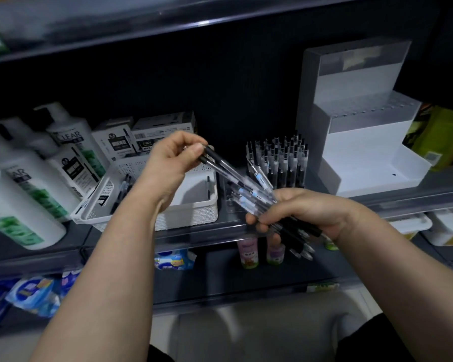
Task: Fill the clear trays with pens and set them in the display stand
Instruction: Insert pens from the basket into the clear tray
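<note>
The shelf (194, 237) carried all working items. Its front edge ran below both hands, and an upper shelf (168, 27) closed off the space above. Open room lay in front of the shelf edge, where both hands worked, and on the bare lower steps of the display stand (364, 152) at the right end of the shelf. The gap between the basket (188, 218) and the display stand was taken up by a block of upright pens (280, 158).

The left hand (171, 163) was raised above the basket's rear right corner. Its thumb and fingers pinched two pens (220, 164) by their dark ends, and the barrels slanted down to the right. The right hand (309, 212) hovered at the front edge of the shelf, with its fingers curled round a bundle of pens (296, 231). The lower ends of the two pens met the top of this bundle.

The pens had clear barrels, black grips and pale blue inner parts near the clips. The bundle was fanned out and blurred. The upright pens stood close-packed, clips up. The walls of a clear tray (232, 206) showed just left of that block, partly hidden behind the bundle. The display stand was white and stepped, with a grey back panel.

White shampoo bottles (37, 184) filled the left end of the shelf, touching the basket. Pen boxes (162, 131) stood behind the basket.
</note>
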